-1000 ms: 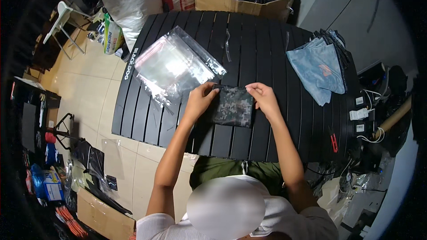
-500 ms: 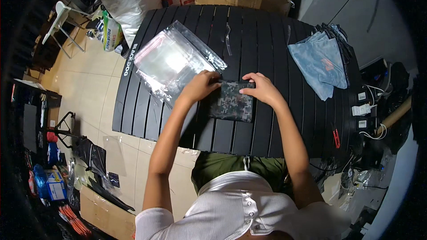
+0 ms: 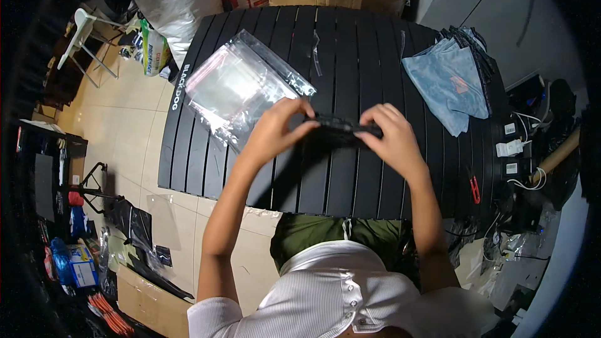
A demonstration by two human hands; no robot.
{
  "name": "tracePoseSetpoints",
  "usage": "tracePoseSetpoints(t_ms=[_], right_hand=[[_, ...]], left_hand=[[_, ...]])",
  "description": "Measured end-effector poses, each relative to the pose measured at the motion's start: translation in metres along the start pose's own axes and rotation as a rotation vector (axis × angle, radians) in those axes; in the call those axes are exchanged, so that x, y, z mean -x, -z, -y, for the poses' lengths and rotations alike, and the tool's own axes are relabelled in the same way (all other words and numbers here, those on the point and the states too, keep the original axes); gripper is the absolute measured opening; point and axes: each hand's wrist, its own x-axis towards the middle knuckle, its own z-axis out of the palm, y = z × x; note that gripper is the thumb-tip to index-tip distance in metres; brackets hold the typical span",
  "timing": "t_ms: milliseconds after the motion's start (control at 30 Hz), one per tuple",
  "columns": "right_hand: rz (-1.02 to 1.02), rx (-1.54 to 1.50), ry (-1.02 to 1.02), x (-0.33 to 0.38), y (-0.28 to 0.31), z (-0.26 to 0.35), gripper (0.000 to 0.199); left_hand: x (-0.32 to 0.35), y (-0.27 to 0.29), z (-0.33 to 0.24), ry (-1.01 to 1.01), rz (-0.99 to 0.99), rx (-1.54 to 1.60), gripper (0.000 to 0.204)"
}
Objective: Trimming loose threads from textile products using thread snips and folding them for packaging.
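The dark patterned cloth (image 3: 343,129), spread flat on the bench (image 3: 350,50) a second ago, is now folded into a narrow band and lifted just off the slats at mid-frame. The left hand (image 3: 275,128) pinches its left end, the right hand (image 3: 391,134) its right end — fingers closed tight on the fabric. The fold looks done. Clear plastic bags (image 3: 241,84) lie just left; folded denim (image 3: 447,78) sits upper right — well apart.

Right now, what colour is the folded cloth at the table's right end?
Light blue denim, clearest in the head view.
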Motion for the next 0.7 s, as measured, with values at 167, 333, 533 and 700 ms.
tracePoseSetpoints(t_ms=[167, 333, 533, 700], right_hand=[[0.082, 0.186, 0.065, 0.062, -0.014, 0.004, 0.028], [0.042, 0.136, 0.041, 0.097, -0.042, -0.014, 0.030], [-0.080, 0.170, 0.123, 0.101, -0.050, -0.015, 0.022], [-0.099, 0.123, 0.139, 0.107, -0.053, -0.021, 0.019]], left_hand=[[0.047, -0.029, -0.003, -0.324, 0.078, -0.271, 0.024], [0.080, -0.062, 0.012, -0.226, 0.051, -0.371, 0.028], [0.083, -0.069, 0.014, -0.300, -0.032, -0.398, 0.023], [0.087, -0.072, 0.020, -0.294, -0.076, -0.351, 0.018]])
